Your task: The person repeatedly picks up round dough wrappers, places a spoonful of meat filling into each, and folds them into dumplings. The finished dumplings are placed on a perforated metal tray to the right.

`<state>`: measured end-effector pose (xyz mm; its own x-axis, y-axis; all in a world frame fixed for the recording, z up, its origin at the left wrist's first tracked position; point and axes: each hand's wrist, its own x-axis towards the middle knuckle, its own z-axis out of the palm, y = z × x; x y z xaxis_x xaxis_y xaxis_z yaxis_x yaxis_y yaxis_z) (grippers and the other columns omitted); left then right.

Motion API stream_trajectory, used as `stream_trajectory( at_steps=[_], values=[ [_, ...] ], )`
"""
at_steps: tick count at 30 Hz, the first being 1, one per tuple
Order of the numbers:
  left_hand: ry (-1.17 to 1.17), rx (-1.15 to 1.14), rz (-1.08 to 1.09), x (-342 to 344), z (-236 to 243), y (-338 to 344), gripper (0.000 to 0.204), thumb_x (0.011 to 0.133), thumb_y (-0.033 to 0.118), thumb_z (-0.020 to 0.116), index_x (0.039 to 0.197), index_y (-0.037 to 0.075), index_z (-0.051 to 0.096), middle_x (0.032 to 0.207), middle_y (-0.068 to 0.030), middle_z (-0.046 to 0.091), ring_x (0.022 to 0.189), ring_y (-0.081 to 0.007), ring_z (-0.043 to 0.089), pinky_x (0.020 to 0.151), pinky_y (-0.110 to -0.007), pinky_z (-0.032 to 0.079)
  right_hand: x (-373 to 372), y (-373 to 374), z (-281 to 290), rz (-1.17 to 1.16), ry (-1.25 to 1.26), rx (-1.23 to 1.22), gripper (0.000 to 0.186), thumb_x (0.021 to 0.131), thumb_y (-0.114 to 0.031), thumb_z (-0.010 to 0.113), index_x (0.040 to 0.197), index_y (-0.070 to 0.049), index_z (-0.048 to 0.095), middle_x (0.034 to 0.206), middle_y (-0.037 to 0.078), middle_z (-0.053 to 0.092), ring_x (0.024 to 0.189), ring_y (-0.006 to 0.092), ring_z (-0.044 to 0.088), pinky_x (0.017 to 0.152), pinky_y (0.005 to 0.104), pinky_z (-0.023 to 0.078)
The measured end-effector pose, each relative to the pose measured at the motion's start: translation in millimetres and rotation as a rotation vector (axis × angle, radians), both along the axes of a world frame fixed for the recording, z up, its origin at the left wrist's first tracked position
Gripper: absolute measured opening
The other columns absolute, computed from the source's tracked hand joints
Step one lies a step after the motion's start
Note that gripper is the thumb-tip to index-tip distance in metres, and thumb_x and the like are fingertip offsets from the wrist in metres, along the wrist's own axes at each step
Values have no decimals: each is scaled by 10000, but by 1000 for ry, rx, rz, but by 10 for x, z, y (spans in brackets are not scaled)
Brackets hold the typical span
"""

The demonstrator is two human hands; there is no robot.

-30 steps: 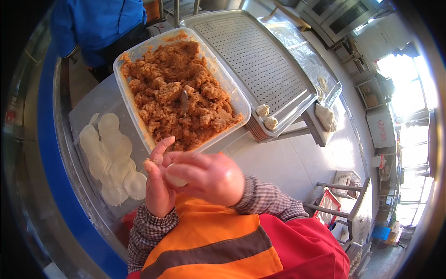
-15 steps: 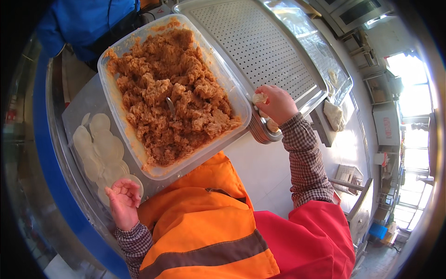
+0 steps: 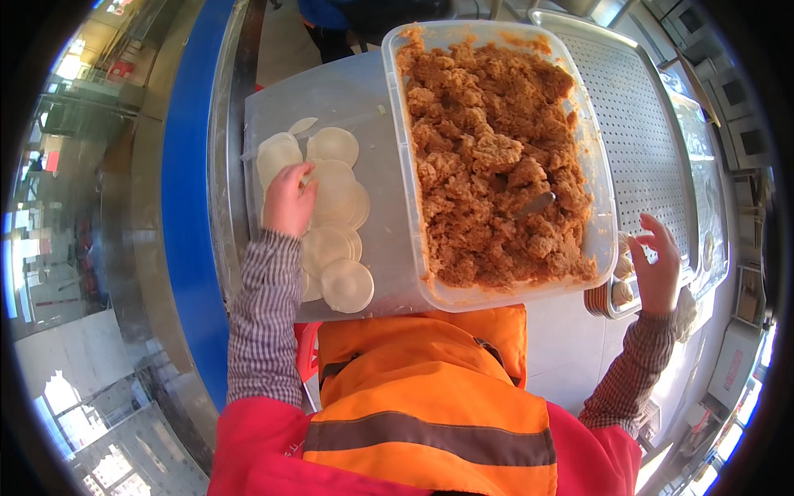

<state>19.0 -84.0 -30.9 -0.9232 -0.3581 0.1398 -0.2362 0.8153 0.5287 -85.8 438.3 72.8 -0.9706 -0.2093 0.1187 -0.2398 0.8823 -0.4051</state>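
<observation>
My left hand (image 3: pixel 289 200) reaches over the round dough wrappers (image 3: pixel 335 186), thumb and forefinger a little apart at their left side. Whether the fingertips touch a wrapper I cannot tell. My right hand (image 3: pixel 659 264) is open, its fingers spread and nothing between them, beside the near end of the perforated metal tray (image 3: pixel 633 124). Small pale dumplings (image 3: pixel 622 292) lie by that hand. Between my hands stands a clear plastic tub (image 3: pixel 405 178) of reddish-brown minced filling (image 3: pixel 488 157). A metal utensil (image 3: pixel 538 204) sticks out of the filling, its lower part buried.
The wrappers and tub rest on a grey metal work surface (image 3: pixel 380 248). A blue edge (image 3: pixel 194 207) runs along its left. Beyond the perforated tray lies another tray under clear plastic (image 3: pixel 703 182). A person in dark clothing (image 3: pixel 331 37) stands at the far side.
My right hand has let go of a dumpling at the tray's near end and opened. My left hand has moved up over the wrappers. The view has swung left.
</observation>
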Motion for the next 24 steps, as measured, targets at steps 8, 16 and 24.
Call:
stream_trajectory(
  at_steps=[8, 16, 24],
  values=[
    [-162, -208, -46, -367, -236, -130, 175, 740, 42, 672, 905, 41, 615, 820, -129, 625, 787, -301, 614, 691, -388, 491, 215, -1230, 230, 282, 11, -324, 457, 723, -6, 733, 1167, -22, 625, 887, 55, 670, 725, 119, 621, 663, 270, 524],
    [-6, -112, -130, -373, -247, -127, 115, 737, 28, 637, 846, 45, 602, 814, -131, 605, 780, -333, 585, 691, -425, 475, 258, -1575, 229, 363, -52, -123, 88, 830, -102, 641, 863, -21, 652, 788, 125, 646, 704, 281, 636, 618, 349, 503],
    [195, -403, -328, -289, -163, -133, 160, 746, 1, 643, 900, 31, 615, 907, -132, 625, 853, -328, 596, 738, -388, 497, 692, -1307, 373, 149, 128, -211, 73, 852, -37, 612, 902, -10, 659, 855, 150, 667, 760, 312, 655, 669, 344, 515]
  ],
)
